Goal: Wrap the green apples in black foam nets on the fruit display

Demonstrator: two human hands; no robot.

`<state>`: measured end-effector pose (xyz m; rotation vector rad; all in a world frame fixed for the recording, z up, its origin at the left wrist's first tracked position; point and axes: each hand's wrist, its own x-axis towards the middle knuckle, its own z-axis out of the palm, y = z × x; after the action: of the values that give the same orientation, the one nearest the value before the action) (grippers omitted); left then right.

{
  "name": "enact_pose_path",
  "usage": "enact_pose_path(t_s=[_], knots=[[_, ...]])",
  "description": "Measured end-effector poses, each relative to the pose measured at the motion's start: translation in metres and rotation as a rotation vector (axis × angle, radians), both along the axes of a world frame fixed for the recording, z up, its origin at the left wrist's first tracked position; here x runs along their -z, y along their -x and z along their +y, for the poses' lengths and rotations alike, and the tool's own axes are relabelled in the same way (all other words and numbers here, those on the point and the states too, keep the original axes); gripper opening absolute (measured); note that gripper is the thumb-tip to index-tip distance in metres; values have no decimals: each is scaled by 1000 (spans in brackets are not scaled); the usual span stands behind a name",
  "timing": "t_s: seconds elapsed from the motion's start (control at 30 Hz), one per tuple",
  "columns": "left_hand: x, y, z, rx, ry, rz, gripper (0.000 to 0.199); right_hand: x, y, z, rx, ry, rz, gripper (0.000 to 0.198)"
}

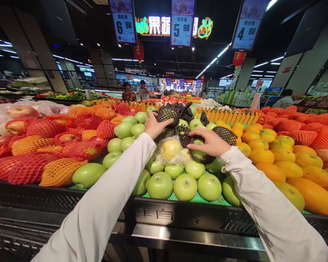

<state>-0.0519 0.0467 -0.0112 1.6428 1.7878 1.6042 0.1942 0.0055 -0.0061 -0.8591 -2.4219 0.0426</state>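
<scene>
My left hand [156,125] is closed round a green apple in a black foam net [168,115], thumb across its near side. To the right, my right hand [211,142] has its thumb and fingers curved about another green apple [199,142] in a black foam net; its far fingers are hidden. Between the hands lies a yellowish fruit wrapped in clear plastic [170,149]. Several loose black nets [184,136] bunch up behind it. Bare green apples [185,187] fill the rows in front, on a green mat.
Red and orange netted fruit [79,134] lies piled on the left. Oranges [273,156] and red-netted fruit [297,123] are on the right. A black display edge [180,216] runs along the front. Price signs [182,23] hang overhead; people [144,91] stand farther back.
</scene>
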Motion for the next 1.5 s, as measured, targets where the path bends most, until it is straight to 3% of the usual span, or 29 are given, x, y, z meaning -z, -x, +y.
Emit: enact_pose_path(t_s=[0.27,0.47,0.63,0.8,0.97,1.33,1.43,1.5], knots=[[3,1,2,55,-3,-46,77,1,0,-1,5,0,-4,40],[3,0,-4,73,-41,-33,106,1,0,0,12,-10,-13,38],[-1,1,-12,-17,15,25,86,1,0,-1,11,-7,-13,38],[-4,-1,-16,-156,19,31,86,0,1,-1,10,-3,-8,37],[-8,-6,-23,-208,-42,42,82,-1,1,-2,9,8,-9,39],[-9,-8,-25,-274,-202,13,83,-1,1,-3,17,0,-15,39],[-8,-7,-22,-239,-284,93,73,-1,1,-3,19,9,-18,40],[-8,-7,-18,-159,-350,112,55,-1,1,-3,17,9,-16,39]])
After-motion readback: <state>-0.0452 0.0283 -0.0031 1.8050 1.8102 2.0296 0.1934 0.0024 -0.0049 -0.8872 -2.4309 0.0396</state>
